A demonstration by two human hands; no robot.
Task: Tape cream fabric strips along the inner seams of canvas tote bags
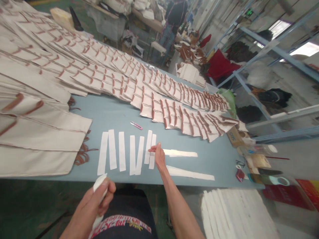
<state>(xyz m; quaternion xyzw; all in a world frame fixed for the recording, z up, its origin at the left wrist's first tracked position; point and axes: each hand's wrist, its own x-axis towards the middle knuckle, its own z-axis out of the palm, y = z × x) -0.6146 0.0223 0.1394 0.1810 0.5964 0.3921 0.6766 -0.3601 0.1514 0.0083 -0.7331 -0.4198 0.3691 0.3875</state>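
My left hand (98,199) is closed on a white strip of paper backing (99,182) near my lap, below the table edge. My right hand (158,155) reaches over the blue table (117,114) and pinches the middle of a white strip (152,151), the rightmost of several white strips (121,152) laid side by side. Two longer white strips (183,153) (190,173) lie crosswise just right of my right hand.
Small pink thread snips (136,125) lie behind the strips. Rows of overlapped cream fabric pieces with brown trim (154,96) cover the table's far and left parts. Tools and a box (235,136) crowd the right end. A white stack (236,212) sits lower right. A person (174,20) stands far behind.
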